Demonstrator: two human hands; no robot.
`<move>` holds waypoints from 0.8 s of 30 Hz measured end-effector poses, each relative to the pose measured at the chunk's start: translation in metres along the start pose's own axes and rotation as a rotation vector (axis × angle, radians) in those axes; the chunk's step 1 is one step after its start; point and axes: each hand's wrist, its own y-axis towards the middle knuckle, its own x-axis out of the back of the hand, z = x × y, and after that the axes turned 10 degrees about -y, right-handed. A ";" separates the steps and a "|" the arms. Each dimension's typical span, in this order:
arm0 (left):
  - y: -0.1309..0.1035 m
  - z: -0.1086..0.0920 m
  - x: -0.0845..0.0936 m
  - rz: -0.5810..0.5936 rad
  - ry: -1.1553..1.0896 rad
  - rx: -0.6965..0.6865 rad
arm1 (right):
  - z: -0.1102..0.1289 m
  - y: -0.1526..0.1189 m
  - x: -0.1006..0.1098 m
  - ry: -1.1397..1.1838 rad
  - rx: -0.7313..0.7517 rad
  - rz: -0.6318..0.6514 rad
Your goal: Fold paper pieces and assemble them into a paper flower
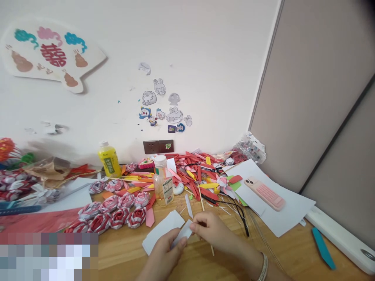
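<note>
A small white strip of paper (pixel 182 235) is held between my two hands above the wooden table. My left hand (pixel 166 249) pinches its lower left part between thumb and fingers. At the strip's upper right end, the fingertips of my right hand (pixel 209 230) are closed on it. Under and behind my left hand lies a stack of white paper pieces (pixel 159 230). A narrow folded white strip (pixel 189 205) rests just beyond my hands. The thin wooden stick (pixel 201 199) runs beneath my right hand.
Rolled red, pink and white paper roses (pixel 118 216) sit at the left. Behind stand a clear bottle (pixel 163 183) and a yellow drink bottle (pixel 110 160). Red and yellow folded strips (pixel 190 168) are heaped along the wall. A pink phone (pixel 265 193) lies on white sheets (pixel 281 218) at right.
</note>
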 end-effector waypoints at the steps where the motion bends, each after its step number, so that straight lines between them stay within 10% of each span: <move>1: 0.000 0.001 -0.001 0.000 -0.025 0.008 | -0.001 0.000 0.000 -0.012 -0.004 -0.025; 24: -0.004 -0.005 -0.008 0.073 -0.247 0.090 | 0.002 -0.005 -0.010 0.132 -0.026 0.017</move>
